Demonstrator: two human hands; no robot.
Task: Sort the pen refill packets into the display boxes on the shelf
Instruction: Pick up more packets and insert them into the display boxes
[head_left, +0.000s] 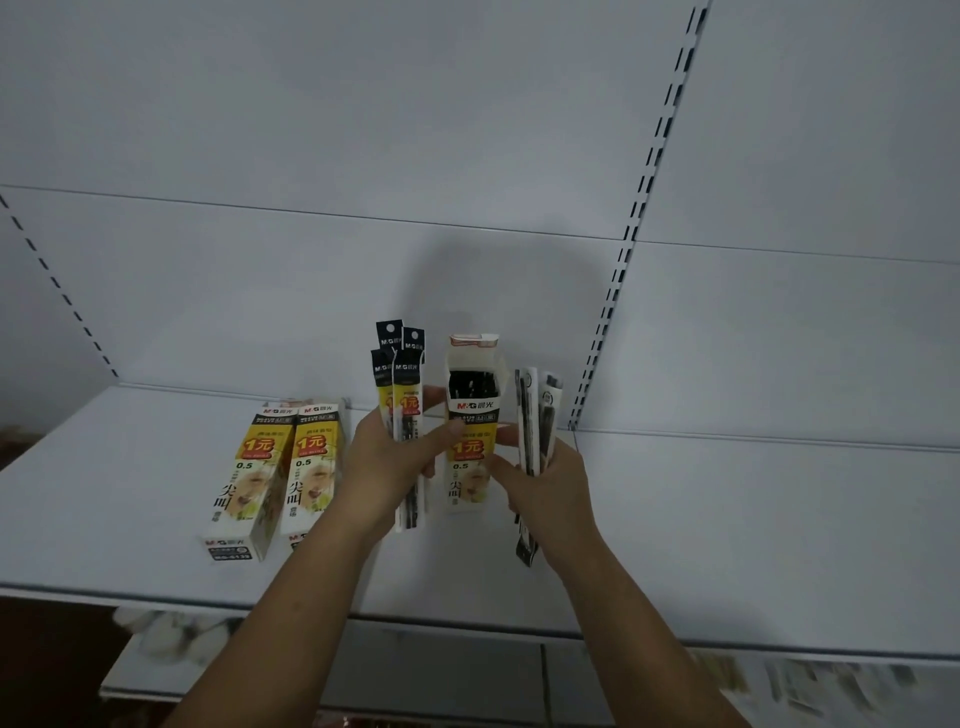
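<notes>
1. The left hand (384, 467) is raised over the shelf (727, 519). Its grip is clamped on a fan of refill packets (400, 374), whose black header tabs point up.
2. The left thumb reaches across and lies on the front of the open box (470, 415).
3. The open box is upright between the two hands with its top flap raised. Dark packet tops show inside it. I cannot tell whether its base rests on the shelf.
4. The right hand (550, 483) has its grip clamped on a second bunch of packets (540, 410), seen edge-on. Their lower ends hang below the palm.
5. The right fingertips touch the right edge of the open box.
6. Two more boxes lie flat on the shelf, side by side and touching: the far-left box (249, 478) and its neighbour (311, 467).
7. The grey back panel (363, 156) has a slotted upright (644, 197) at the right.
</notes>
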